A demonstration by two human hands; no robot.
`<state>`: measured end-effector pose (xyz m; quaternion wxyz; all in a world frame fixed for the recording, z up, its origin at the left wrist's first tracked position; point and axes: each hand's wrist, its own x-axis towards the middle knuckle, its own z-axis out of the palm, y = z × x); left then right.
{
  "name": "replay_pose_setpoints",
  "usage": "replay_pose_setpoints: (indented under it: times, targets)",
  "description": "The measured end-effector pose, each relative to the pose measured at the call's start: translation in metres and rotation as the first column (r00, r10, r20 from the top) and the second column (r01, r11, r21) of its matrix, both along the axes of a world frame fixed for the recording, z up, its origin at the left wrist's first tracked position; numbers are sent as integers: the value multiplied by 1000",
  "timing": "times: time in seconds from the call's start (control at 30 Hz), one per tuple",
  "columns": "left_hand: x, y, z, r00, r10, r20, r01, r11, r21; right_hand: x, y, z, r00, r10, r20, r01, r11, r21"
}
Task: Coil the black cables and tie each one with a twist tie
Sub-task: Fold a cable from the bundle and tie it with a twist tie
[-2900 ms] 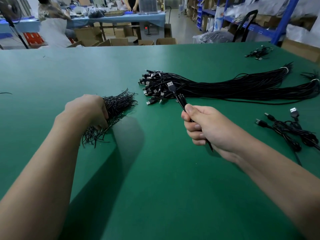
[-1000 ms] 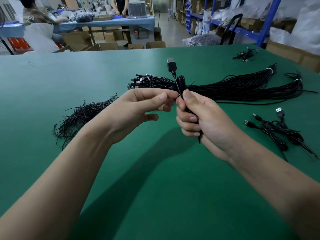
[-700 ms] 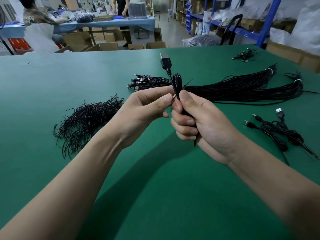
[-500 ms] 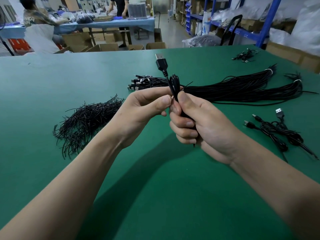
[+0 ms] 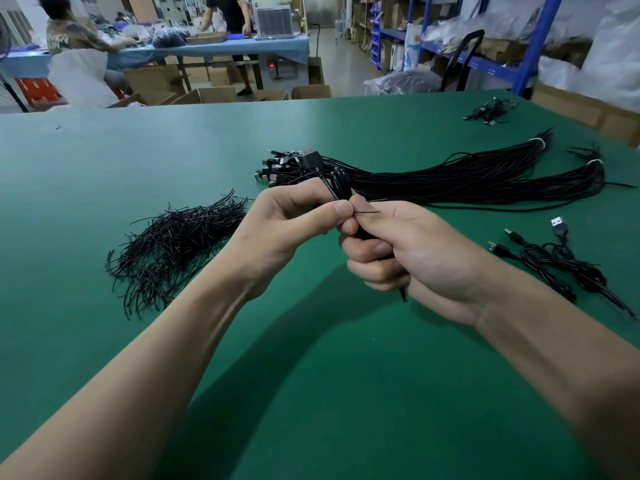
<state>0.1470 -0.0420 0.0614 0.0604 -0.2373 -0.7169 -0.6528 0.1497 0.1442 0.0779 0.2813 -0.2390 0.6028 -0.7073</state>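
My right hand (image 5: 412, 251) is closed around a coiled black cable (image 5: 337, 181), whose loops and USB plug stick out above my fingers. My left hand (image 5: 291, 226) pinches a thin black twist tie (image 5: 367, 212) against the coil, and the tie's free end points right over my right thumb. Both hands meet above the middle of the green table (image 5: 311, 393). A loose heap of black twist ties (image 5: 173, 244) lies to the left. A long bundle of uncoiled black cables (image 5: 467, 178) stretches behind my hands. Tied cables (image 5: 561, 261) lie at the right.
A few more cables (image 5: 490, 112) lie at the table's far right corner. Beyond the table stand cardboard boxes, blue shelving (image 5: 485, 60) and a blue-covered workbench (image 5: 207, 50) where two persons work.
The left hand came from the tie heap to the coil with a tie. The coil and plug have since tipped lower and the tie now lies across it.
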Motion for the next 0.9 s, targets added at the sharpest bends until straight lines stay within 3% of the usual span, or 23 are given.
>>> replay_pose_setpoints:
  times: [0.27, 0.4, 0.53, 0.83, 0.9]
  targets:
    - [2, 8, 3, 995, 85, -44, -84, 996, 28, -3, 3, 6, 973, 104, 208, -75, 987, -144]
    - [2, 9, 3, 990, 127, -54, -124, 991, 55, -4, 2, 2, 966, 119, 231, -73, 977, -201]
    - [3, 10, 6, 985, 170, -37, -167, 983, 76, -7, 3, -2, 974, 139, 181, -94, 967, -236]
    - [6, 16, 6, 976, 216, -26, -214, 975, 65, -8, 1, -12, 1000, 21, -1, -21, 998, -63]
    - [6, 17, 7, 974, 228, -11, -227, 972, 68, -10, 0, -11, 991, -62, -115, 67, 997, 40]
